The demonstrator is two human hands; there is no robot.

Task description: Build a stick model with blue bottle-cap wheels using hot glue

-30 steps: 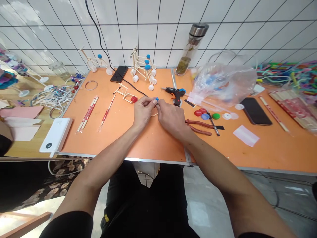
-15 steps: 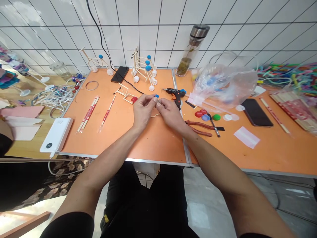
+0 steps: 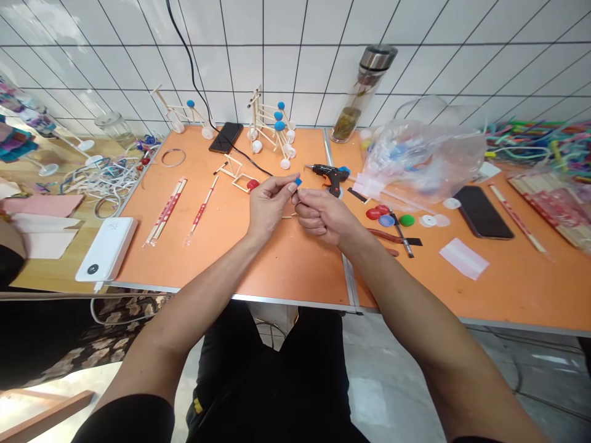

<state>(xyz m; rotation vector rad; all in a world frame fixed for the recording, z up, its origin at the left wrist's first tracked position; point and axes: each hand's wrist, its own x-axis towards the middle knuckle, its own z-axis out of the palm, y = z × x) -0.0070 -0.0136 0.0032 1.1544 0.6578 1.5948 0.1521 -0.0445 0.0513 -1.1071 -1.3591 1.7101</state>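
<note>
Orange worktable (image 3: 295,264) here, chopstick wrappers (image 3: 165,212) left of centre, red print too small to read. Left hand (image 3: 270,206) pinches a small blue piece (image 3: 298,182) at centre; right hand (image 3: 323,221) curled closed just below.

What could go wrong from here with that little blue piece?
The small blue piece sits where the left hand and right hand meet, so a slip could drop it. The glue gun lies just beyond them; if it's hot, its nozzle might burn a reaching hand.
</note>
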